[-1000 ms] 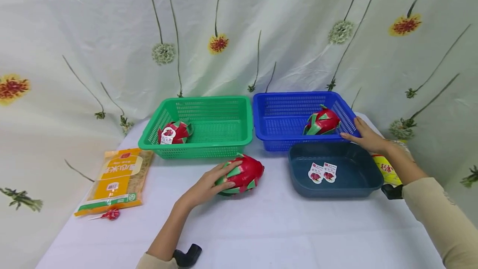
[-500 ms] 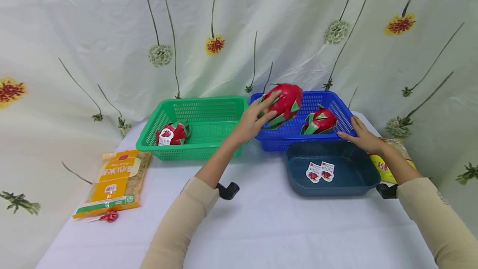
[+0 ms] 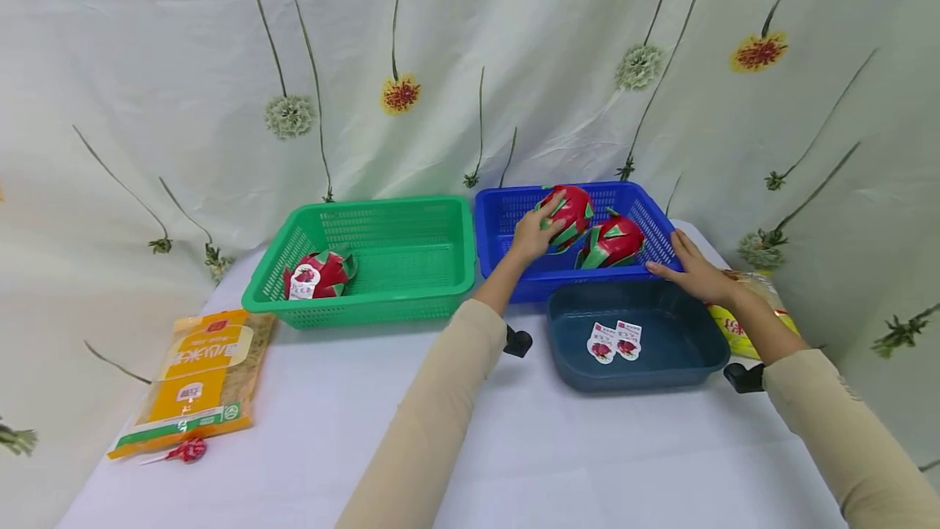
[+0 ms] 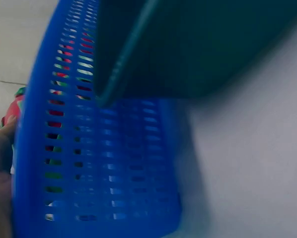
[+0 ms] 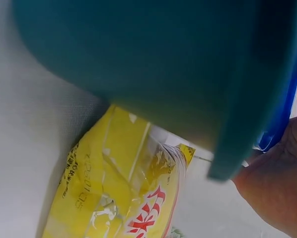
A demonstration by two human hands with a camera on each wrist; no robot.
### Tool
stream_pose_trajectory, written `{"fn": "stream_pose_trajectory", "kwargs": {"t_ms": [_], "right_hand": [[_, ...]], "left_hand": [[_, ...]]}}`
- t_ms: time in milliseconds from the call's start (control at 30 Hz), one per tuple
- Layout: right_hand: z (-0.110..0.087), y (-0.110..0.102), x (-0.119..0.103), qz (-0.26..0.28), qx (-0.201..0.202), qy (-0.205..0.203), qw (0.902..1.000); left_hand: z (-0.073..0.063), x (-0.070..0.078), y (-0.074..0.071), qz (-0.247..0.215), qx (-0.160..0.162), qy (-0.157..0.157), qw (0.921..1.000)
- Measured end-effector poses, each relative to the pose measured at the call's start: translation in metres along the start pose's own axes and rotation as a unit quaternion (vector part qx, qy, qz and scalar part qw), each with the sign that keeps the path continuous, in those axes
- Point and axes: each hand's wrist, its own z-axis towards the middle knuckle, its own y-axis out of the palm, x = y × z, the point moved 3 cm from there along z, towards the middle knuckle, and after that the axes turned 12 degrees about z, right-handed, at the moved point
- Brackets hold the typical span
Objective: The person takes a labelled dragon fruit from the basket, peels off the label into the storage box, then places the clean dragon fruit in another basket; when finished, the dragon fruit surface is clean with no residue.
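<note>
My left hand (image 3: pixel 534 233) grips a red dragon fruit (image 3: pixel 574 215) with green scales, over the left part of the blue basket (image 3: pixel 507 288). A second dragon fruit (image 3: pixel 617 240) lies in that basket, just right of the held one. My right hand (image 3: pixel 693 269) rests on the basket's right front corner, fingers over the rim. In the left wrist view, the basket's slotted wall (image 4: pixel 109 168) hides most of the held fruit. The right wrist view shows part of my right hand (image 5: pixel 277 188) against the blue rim.
A green basket (image 3: pixel 382 308) at left holds a dragon fruit (image 3: pixel 323 274) with a label. In front of the blue basket stands a dark teal tray (image 3: pixel 631 378) with two stickers (image 3: pixel 615 341). A yellow bag (image 3: pixel 742 333) lies right; an orange grain bag (image 3: pixel 194 374) and lollipop (image 3: pixel 189 450) lie left.
My left hand has lifted the dragon fruit from the table in front of the green basket and carried it right and back to the blue basket. My right hand has stayed at the basket's corner.
</note>
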Motion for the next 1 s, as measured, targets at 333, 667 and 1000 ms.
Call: {"fn": "stream_pose_trajectory", "kwargs": {"t_ms": [333,667,1000], "right_hand": [[0.001,0.0,-0.001,0.01,0.014,-0.008,0.9998],[0.001,0.003,0.003,0.015,0.02,-0.002,0.9997],[0.002,0.003,0.003,0.018,0.023,0.002,0.9996]], "left_hand": [[0.003,-0.015,0.011,0.036,-0.154,-0.031,0.9869],[-0.001,-0.022,0.008,-0.036,-0.257,-0.056,0.964],[-0.004,-0.024,-0.003,-0.044,-0.33,-0.106,0.9369]]}}
